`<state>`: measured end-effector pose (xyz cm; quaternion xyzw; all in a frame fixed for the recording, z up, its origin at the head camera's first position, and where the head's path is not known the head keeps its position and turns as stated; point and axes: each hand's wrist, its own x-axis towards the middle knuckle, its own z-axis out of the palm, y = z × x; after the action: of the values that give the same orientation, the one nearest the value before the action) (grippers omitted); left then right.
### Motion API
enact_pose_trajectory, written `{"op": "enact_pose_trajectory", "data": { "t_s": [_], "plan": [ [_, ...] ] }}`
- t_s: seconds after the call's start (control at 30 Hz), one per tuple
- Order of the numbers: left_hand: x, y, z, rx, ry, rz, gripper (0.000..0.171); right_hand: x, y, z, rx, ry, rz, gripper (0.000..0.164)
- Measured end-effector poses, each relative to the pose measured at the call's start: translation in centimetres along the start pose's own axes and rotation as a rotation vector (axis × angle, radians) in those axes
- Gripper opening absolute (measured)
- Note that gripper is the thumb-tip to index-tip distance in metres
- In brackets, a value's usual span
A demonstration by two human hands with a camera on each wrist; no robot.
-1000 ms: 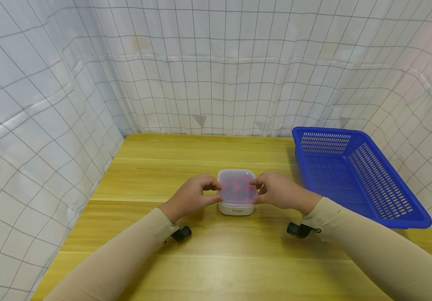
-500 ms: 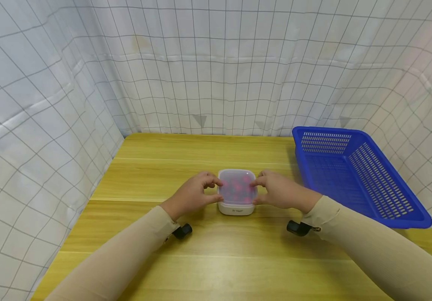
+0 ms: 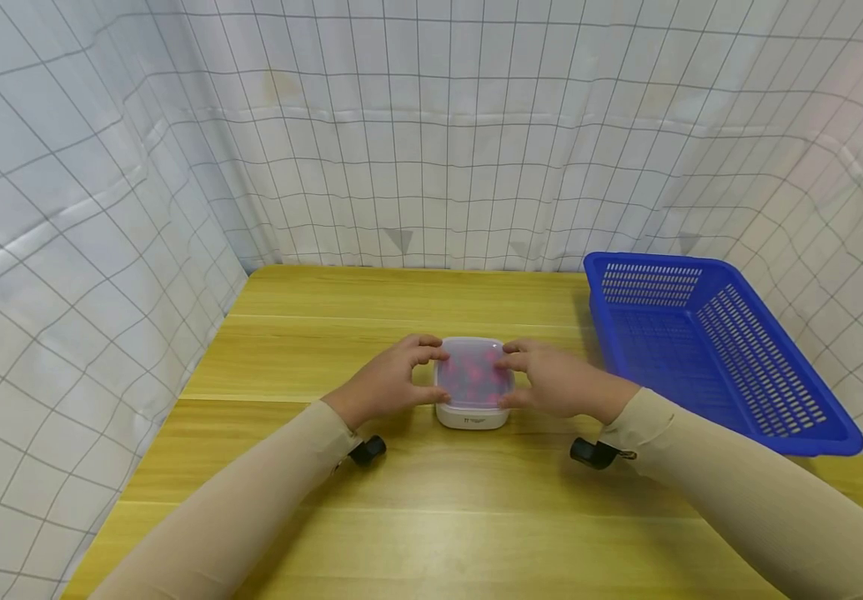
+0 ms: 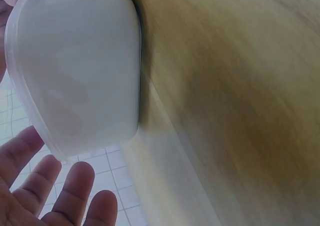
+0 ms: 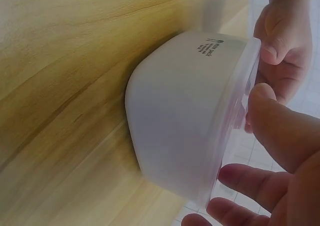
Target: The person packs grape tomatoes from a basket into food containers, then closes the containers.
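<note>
A white plastic food container [image 3: 472, 420] with small dark print on its front sits on the wooden table. Its translucent lid [image 3: 474, 387] is on top, and pink shapes show through it. My left hand [image 3: 382, 383] touches the lid's left edge, thumb near the front and fingers spread toward the back. On the opposite edge, my right hand [image 3: 562, 379] rests its fingertips and thumb on the lid. In the right wrist view the right thumb [image 5: 285, 128] lies at the lid's rim. Along the container's side [image 4: 80, 70], the left wrist view shows fingers at the far rim.
A blue plastic basket [image 3: 799, 367] with slotted walls stands on the right of the wooden table [image 3: 431, 517]. White grid-patterned cloth [image 3: 431, 150] encloses the back and sides. A small black camera [image 3: 592, 454] hangs below the right wrist.
The left fingers have spread and moved slightly back along the lid's edge. The right fingers have spread a little and shifted slightly left onto the lid. The container stays in place.
</note>
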<state>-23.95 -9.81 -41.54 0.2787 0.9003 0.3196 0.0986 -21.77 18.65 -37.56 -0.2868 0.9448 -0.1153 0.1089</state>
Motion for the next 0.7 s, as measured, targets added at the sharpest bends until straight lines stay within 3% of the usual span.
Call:
{"op": "enact_pose_trajectory", "data": {
  "t_s": [0.33,0.7],
  "plan": [
    [-0.04,0.22,0.01,0.007,-0.036,-0.018,0.078,0.07,-0.43,0.21,-0.042,0.002,-0.008,0.06],
    [0.1,0.07,0.19,-0.018,-0.059,-0.041,0.079,0.67,-0.36,-0.18,-0.039,-0.094,0.089,0.088]
  ]
}}
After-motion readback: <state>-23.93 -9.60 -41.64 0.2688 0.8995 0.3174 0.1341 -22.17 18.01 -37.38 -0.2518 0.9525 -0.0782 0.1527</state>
